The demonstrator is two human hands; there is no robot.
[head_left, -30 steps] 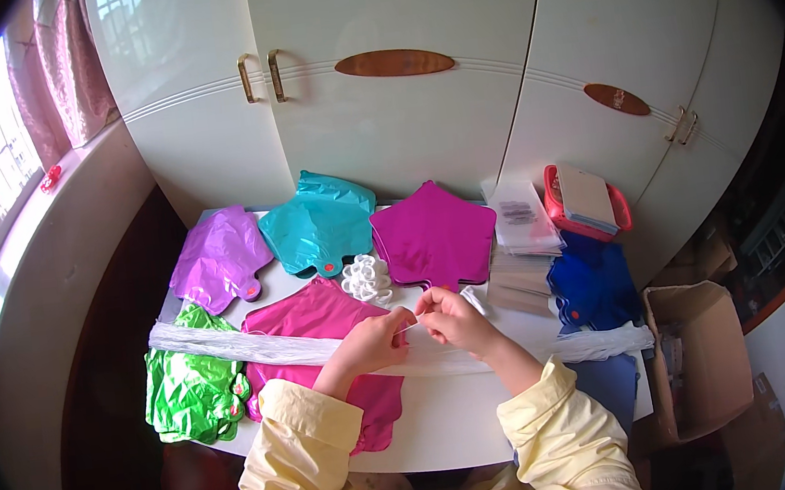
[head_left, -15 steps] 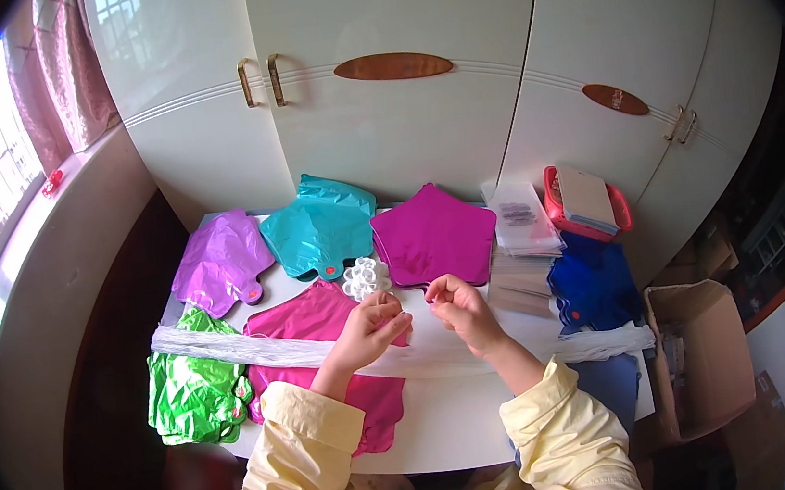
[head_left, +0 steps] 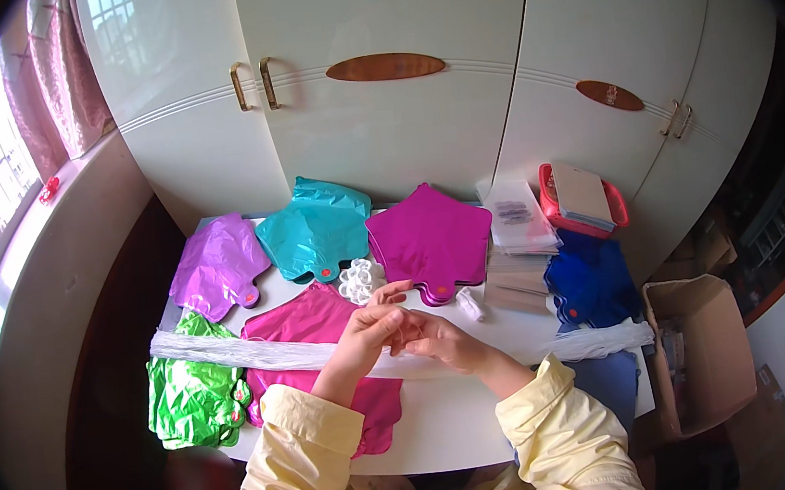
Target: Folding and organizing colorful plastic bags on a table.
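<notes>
My left hand and my right hand meet over the middle of a white table, fingertips pinched together on something too small to make out. Under them lies a long twisted white plastic strip running across the table. Beneath the strip is a flat pink foil balloon. A small cluster of clear plastic rings sits just beyond my left hand. A little white roll lies beside my right hand.
Flat foil balloons lie spread on the table: purple, teal, a magenta star, green, blue. A stack of clear packets and a red tray stand at the back right. A cardboard box stands on the floor at right. White cupboard doors stand behind.
My hands parted half a second ago, the left nearing the clear rings, and have now come back together over the white strip.
</notes>
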